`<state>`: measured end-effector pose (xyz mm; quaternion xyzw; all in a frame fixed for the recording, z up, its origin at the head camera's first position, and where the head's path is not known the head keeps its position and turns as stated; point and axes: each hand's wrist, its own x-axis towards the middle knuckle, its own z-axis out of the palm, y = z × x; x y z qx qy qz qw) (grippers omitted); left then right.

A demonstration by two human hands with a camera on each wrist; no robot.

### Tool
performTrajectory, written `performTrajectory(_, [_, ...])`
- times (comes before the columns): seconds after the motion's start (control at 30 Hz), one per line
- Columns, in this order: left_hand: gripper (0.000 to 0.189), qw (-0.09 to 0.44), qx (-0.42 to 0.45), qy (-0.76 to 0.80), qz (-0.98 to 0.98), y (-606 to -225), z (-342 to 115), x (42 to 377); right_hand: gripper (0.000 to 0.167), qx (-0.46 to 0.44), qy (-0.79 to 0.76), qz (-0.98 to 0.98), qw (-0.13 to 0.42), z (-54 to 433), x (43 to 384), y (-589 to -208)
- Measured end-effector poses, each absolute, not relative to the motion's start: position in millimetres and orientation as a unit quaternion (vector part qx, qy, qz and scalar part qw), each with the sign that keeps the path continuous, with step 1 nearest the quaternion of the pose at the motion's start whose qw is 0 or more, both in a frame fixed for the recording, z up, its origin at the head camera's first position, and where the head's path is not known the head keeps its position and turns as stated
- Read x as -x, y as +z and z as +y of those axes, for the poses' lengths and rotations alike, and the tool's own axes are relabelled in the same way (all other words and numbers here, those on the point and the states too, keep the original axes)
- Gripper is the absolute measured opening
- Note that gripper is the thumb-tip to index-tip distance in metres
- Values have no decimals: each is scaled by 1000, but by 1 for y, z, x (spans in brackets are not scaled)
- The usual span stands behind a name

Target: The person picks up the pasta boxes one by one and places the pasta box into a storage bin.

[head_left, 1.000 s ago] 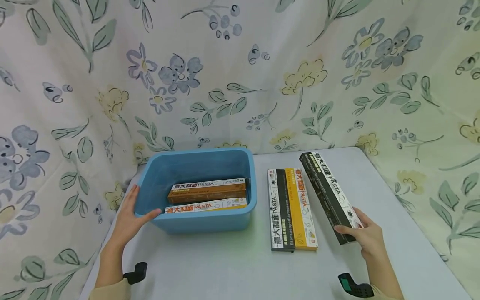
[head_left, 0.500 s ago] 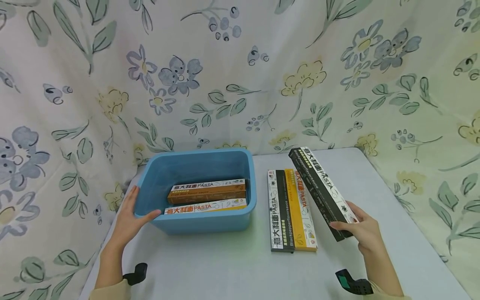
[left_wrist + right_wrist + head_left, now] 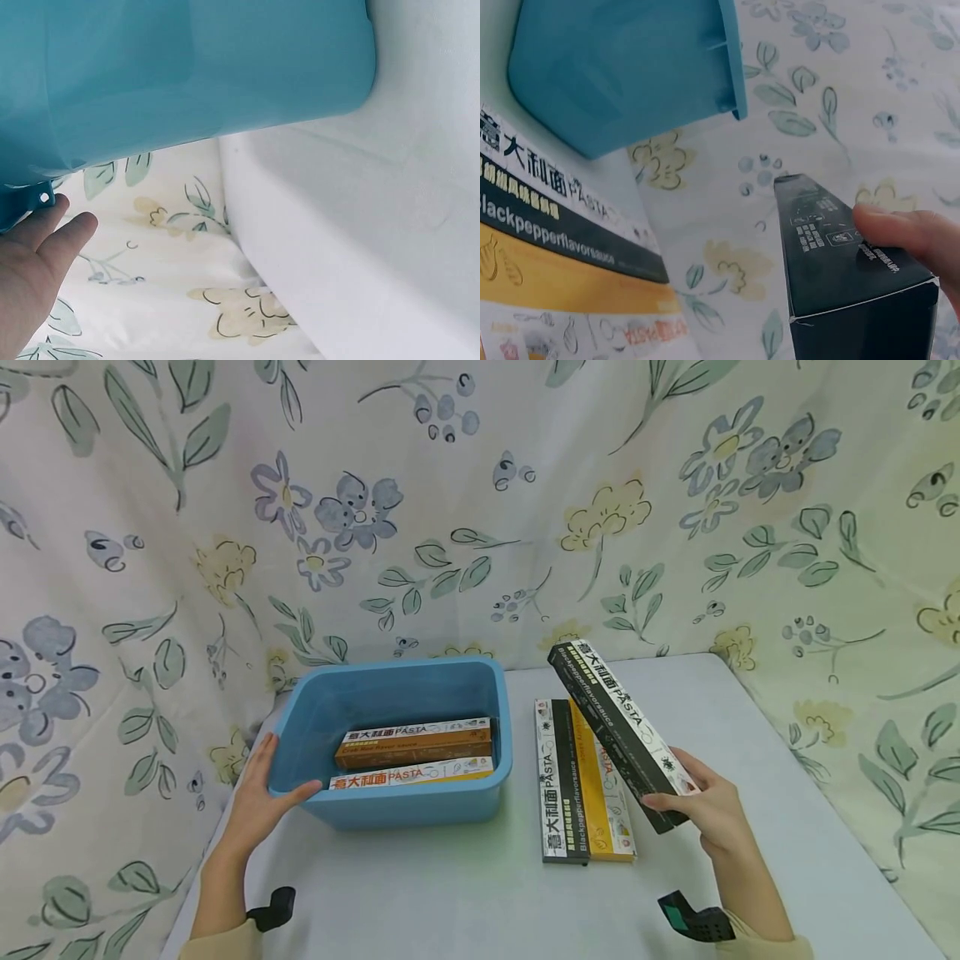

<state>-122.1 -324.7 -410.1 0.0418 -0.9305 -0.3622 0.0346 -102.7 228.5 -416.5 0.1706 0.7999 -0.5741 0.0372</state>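
My right hand holds one end of a black-and-white pasta box, thumb on its black side. The box is tilted, its far end up and to the left, overlapping a yellow pasta box in the head view. Beside the yellow one lies another black-and-white pasta box. The right wrist view shows the thumb on the held box. My left hand rests at the near left corner of a blue plastic bin, fingers spread and fairly straight. Its fingertips touch the rim's outside in the left wrist view.
Inside the bin lie a brown pasta box and a pasta box with orange lettering. The white table has edges at left and right. A floral curtain hangs behind it.
My right hand has moved left and upward with the black-and-white pasta box, bringing it over the yellow box. The left hand and the bin have stayed in place.
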Motion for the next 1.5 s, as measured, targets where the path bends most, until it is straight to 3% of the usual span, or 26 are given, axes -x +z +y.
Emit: performTrajectory(1.5, [108, 41, -39, -362, -930, -409, -325, 121, 92, -23, -651, 758, 50, 170, 109, -365])
